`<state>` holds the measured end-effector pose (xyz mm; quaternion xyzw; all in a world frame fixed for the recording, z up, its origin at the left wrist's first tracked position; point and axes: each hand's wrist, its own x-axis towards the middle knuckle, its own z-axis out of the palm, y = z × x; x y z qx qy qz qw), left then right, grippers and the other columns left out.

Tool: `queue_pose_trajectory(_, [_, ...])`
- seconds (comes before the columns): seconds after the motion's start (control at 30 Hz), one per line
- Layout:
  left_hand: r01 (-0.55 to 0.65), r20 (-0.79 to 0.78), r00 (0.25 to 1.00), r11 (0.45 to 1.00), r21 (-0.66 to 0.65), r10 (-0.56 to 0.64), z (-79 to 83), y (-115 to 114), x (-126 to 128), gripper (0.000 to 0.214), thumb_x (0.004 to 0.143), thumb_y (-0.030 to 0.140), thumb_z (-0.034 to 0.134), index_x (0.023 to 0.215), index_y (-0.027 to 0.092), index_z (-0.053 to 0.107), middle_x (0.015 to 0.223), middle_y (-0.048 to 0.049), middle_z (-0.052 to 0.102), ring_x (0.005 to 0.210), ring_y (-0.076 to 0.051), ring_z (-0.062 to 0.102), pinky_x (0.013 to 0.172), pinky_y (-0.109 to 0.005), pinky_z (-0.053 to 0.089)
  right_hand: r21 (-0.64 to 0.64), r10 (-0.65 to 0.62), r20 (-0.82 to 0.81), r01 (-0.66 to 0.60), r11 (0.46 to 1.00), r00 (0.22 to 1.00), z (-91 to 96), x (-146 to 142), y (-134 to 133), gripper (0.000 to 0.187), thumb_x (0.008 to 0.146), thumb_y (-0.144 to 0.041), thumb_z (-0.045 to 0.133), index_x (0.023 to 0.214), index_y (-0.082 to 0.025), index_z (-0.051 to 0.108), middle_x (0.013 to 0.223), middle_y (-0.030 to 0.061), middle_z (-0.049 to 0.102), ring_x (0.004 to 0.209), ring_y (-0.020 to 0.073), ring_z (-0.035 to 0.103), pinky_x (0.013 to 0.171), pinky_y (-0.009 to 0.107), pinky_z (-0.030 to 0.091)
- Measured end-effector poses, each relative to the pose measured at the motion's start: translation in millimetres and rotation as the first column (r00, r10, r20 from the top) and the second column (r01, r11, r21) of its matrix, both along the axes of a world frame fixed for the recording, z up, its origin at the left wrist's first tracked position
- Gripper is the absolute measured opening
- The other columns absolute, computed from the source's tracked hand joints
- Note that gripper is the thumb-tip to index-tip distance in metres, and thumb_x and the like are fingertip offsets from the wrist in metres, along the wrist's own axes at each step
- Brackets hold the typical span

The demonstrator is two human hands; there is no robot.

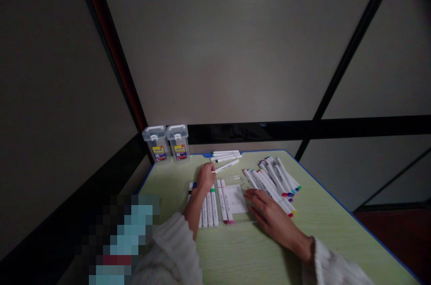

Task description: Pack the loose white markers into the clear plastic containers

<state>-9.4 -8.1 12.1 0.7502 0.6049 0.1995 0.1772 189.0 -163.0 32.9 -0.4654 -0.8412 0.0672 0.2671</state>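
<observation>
Fingers of the left hand (pixel 206 176) bend in at the near end of a white marker (pixel 227 166), which points away to the right above the row of filled slots; the thumb is mostly hidden, so one cannot tell whether they grip it or merely touch it. Fingers of the right hand (pixel 269 214) stretch out loosely with slight gaps, holding nothing visible, their tips at the right edge of a clear plastic holder (pixel 235 177). That edge is hard to make out, and contact with it is uncertain. On the left, the person's forearm covers part of a row of markers (pixel 210 208); black, blue and green bands show at their far ends. Beside them lie two markers (pixel 225 202) with brown and pink near ends, next to a pale card (pixel 235 198) whose print is too small to read. Loose markers (pixel 276 179) overlap in a heap to the right, some partly behind the right hand. More markers (pixel 225 154) lie at the back of the surface (pixel 242 253), near two lidded clear boxes (pixel 167 130) with unreadable labels. Coarse pixels hide the lower left, and both sleeves (pixel 168 249) run off the bottom.
</observation>
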Motion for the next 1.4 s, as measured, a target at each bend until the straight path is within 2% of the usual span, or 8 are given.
queue_pose_trajectory(0.23, [0.022,0.067,0.998,1.000,0.018,-0.023,-1.6,0.6,0.2,0.029,0.085,0.030,0.049,0.109,0.015,0.050,0.109,-0.0077,0.053,0.093,-0.019,0.055,0.078,-0.039,0.048,-0.002,0.021,0.008,-0.021,1.000,1.000,-0.9,-0.4,0.8,0.033,0.082,-0.009,0.039,0.112,-0.016,0.049,0.109,0.0124,0.052,0.103,0.0222,0.049,0.088,0.040,0.043])
queue_pose_trajectory(0.53, [0.145,0.251,0.955,0.987,0.066,-0.157,6.0,1.9,15.3,0.027,0.085,0.029,0.049,0.107,0.014,0.051,0.107,-0.0073,0.054,0.091,-0.018,0.056,0.077,-0.038,0.048,-0.010,0.032,0.008,-0.032,0.999,0.999,-2.4,-0.1,1.3,0.030,0.082,-0.010,0.039,0.110,-0.016,0.049,0.107,0.0119,0.052,0.101,0.0223,0.050,0.087,0.039,0.044])
queue_pose_trajectory(0.63, [0.182,0.306,0.931,0.980,0.086,-0.200,9.8,-0.7,21.3,0.017,0.080,0.015,0.055,0.096,0.013,0.058,0.098,-0.0058,0.058,0.088,-0.015,0.056,0.079,-0.033,0.047,-0.019,0.030,0.015,-0.029,0.999,0.999,-2.4,-0.3,1.8,0.031,0.083,-0.010,0.038,0.111,-0.016,0.048,0.107,0.0120,0.052,0.101,0.0220,0.050,0.087,0.039,0.043])
queue_pose_trajectory(0.73, [0.201,0.345,0.912,0.975,0.094,-0.222,11.3,-2.8,23.4,0.022,0.071,0.000,0.056,0.088,0.012,0.064,0.090,-0.0047,0.060,0.082,-0.013,0.056,0.080,-0.027,0.045,-0.025,0.022,0.018,-0.022,0.999,1.000,-2.5,-0.5,2.2,0.032,0.083,-0.010,0.037,0.113,-0.015,0.047,0.108,0.0121,0.052,0.101,0.0220,0.049,0.088,0.039,0.042])
queue_pose_trajectory(0.97, [0.242,0.414,0.876,0.968,0.073,-0.250,8.1,0.6,21.7,0.029,0.067,-0.002,0.053,0.088,0.013,0.067,0.086,-0.0037,0.059,0.081,-0.014,0.054,0.076,-0.025,0.044,-0.025,0.024,0.027,-0.023,0.999,0.999,-2.5,-0.3,1.4,0.032,0.083,-0.011,0.038,0.113,-0.015,0.048,0.108,0.0125,0.052,0.102,0.0225,0.049,0.088,0.039,0.043])
queue_pose_trajectory(1.17, [0.393,0.463,0.813,0.919,0.007,-0.352,8.8,-3.0,25.4,0.026,0.066,0.001,0.055,0.086,0.012,0.068,0.081,-0.0036,0.058,0.072,-0.012,0.053,0.067,-0.021,0.044,-0.023,-0.001,0.027,0.001,1.000,1.000,-4.2,0.1,1.5,0.036,0.083,-0.013,0.039,0.118,-0.015,0.046,0.112,0.0127,0.053,0.105,0.0228,0.049,0.090,0.039,0.042])
queue_pose_trajectory(1.4, [0.507,0.530,0.742,0.861,-0.042,-0.411,17.1,-11.0,29.4,0.026,0.066,0.005,0.056,0.087,0.014,0.068,0.079,-0.0023,0.059,0.067,-0.010,0.049,0.063,-0.019,0.042,-0.021,-0.015,0.027,0.016,1.000,1.000,-3.8,-0.4,0.1,0.049,0.082,-0.011,0.038,0.131,-0.015,0.032,0.120,0.0127,0.049,0.110,0.0222,0.045,0.094,0.039,0.039])
